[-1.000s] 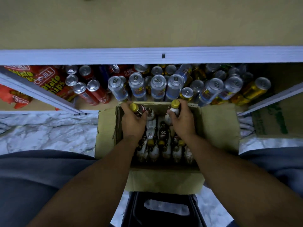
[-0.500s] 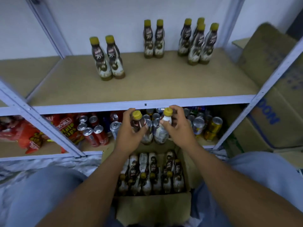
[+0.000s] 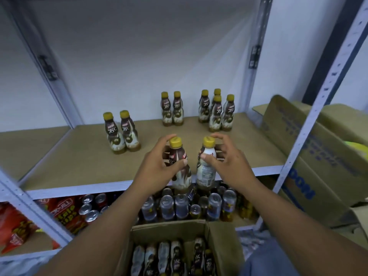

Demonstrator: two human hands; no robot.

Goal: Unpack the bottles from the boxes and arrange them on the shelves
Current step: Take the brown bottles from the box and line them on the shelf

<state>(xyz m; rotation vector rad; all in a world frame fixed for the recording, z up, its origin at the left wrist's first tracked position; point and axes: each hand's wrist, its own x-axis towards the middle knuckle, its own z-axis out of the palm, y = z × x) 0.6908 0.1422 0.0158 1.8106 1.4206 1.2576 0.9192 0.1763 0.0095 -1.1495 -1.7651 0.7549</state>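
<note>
White wall [image 3: 149,46] and a grey metal shelving frame [image 3: 256,56] form the background. The tan upper shelf [image 3: 79,166] is the receiving surface, and much of its board is bare. Cartons [image 3: 318,156] lean at the right, outside the frame. The open box [image 3: 223,246] sits directly in front of the shelving. This placement probably keeps each lift short. More bottles lie packed inside it. The lower shelf carries cans [image 3: 179,208] and red snack bags [image 3: 65,214], so it appears not to be the target level.

Shelved bottles stand upright in three groups: a left pair [image 3: 127,132], a centre pair [image 3: 167,110] and a right group of four [image 3: 216,114]. Placement toward the back likely reserves the front for further rows.

The left hand [image 3: 157,168] wraps its fingers round the shoulder of the left bottle [image 3: 181,176], with the thumb across the label. The right hand [image 3: 229,164] pinches the right bottle [image 3: 206,172] below the cap between thumb and fingertips, with the other fingers loosely spread. Both bottles are held upright, side by side, at the shelf's front edge. Their bases appear level with the front rail, so they are judged not yet set down. The high grip leaves each base free to land flat.
</note>
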